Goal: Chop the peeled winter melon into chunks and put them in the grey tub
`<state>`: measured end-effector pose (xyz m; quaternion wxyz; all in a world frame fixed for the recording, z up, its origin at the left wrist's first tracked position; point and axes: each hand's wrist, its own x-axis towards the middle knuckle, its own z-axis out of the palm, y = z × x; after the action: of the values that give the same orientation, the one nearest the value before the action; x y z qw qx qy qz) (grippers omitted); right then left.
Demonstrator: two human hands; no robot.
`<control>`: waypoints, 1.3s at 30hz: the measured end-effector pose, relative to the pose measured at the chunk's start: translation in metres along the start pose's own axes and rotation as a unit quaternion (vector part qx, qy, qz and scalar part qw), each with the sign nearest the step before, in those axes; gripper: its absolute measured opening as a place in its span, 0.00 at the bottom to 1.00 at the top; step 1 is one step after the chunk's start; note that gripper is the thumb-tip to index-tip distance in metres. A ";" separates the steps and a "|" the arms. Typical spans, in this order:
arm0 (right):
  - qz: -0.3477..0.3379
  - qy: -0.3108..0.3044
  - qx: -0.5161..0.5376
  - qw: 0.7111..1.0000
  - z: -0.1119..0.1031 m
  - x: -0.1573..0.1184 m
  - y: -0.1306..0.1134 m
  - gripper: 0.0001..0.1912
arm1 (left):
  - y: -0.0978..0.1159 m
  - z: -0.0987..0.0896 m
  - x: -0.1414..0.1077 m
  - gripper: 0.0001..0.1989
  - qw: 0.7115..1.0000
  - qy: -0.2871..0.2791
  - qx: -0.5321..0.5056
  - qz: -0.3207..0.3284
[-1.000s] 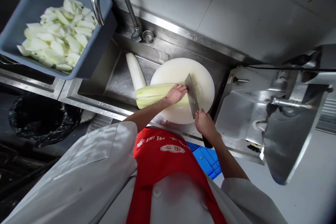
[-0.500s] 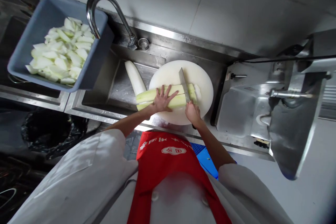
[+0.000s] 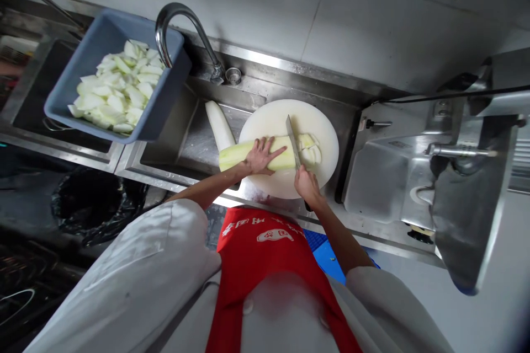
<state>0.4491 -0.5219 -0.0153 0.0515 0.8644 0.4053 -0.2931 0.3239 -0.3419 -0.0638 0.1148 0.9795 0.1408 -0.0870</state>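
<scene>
My left hand (image 3: 262,157) lies flat with spread fingers on a long, pale green peeled gourd (image 3: 234,158), pressing it on the round white cutting board (image 3: 271,185). In my right hand (image 3: 307,183) is the handle of a cleaver (image 3: 292,139). Its blade stands at the gourd's right end, tip pointing away from me. Several cut pieces (image 3: 308,150) lie on the board just right of the blade. The gourd's left end sticks out past the board, over the sink. Beyond it, a whitish peeled gourd (image 3: 219,124) leans in the basin.
A blue-grey tub (image 3: 163,107) of cut pale pieces (image 3: 118,91) stands at the left under the curved faucet (image 3: 188,14). The board rests across the steel sink (image 3: 182,146). Steel equipment (image 3: 379,176) is at the right; a black-lined bin (image 3: 97,198) sits lower left.
The cleaver has cut through the gourd's right end, and the pieces right of the blade now lie more spread out. The view has shifted slightly, so the tub appears farther right.
</scene>
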 end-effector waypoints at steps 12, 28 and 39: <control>0.033 0.008 0.014 0.999 -0.010 -0.012 0.039 0.15 | 0.030 0.002 0.020 0.69 0.999 0.013 0.027 -0.035; 0.044 -0.005 -0.037 0.998 -0.048 -0.056 0.034 0.14 | 0.027 0.010 0.040 0.21 0.983 0.116 -0.068 0.121; 0.047 -0.050 -0.086 0.994 -0.061 -0.054 0.034 0.14 | 0.027 0.011 0.042 0.21 0.984 0.109 -0.080 0.116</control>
<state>0.4757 -0.5606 0.0595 0.1595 0.8594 0.3846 -0.2969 0.3699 -0.3592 -0.0776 0.1859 0.9805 0.0441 0.0460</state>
